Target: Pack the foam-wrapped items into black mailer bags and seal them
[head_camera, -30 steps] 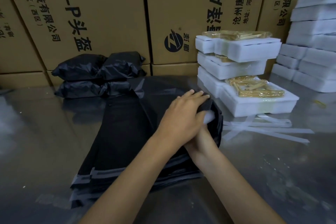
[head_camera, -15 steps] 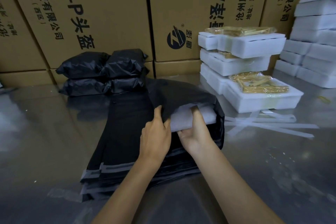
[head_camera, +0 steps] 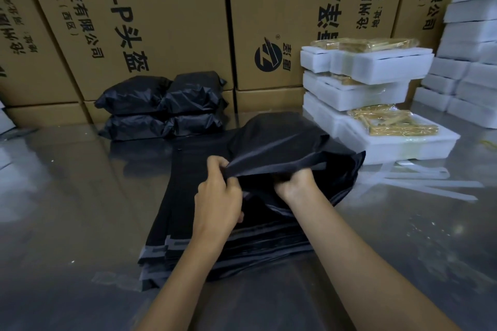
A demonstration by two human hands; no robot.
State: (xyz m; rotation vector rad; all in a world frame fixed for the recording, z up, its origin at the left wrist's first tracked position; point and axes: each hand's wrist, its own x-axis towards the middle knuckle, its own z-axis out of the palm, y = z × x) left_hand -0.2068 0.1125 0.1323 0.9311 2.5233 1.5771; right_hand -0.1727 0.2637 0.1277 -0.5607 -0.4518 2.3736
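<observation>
Nearest, two bare forearms reach forward over a shiny grey counter (head_camera: 67, 223). They cross a flat stack of empty black mailer bags (head_camera: 193, 247) lying in the middle. The left hand (head_camera: 219, 196) has its fingers (head_camera: 215, 162) curled tight, pinching the upper lip of the bulging black mailer bag (head_camera: 282, 145) that sits on top of the stack. The right hand (head_camera: 295, 183) is pushed into the bag's mouth; its fingers are hidden inside, so what they hold cannot be told. Just right of the bag lie clear peeled strips (head_camera: 419, 183). Beyond them are white foam trays (head_camera: 376, 70) stacked with gold-wrapped items (head_camera: 395, 122). Further left, four filled black bags (head_camera: 161, 107) are piled against the brown cartons (head_camera: 161, 21) at the back. More white foam blocks (head_camera: 470, 43) rise at far right.
</observation>
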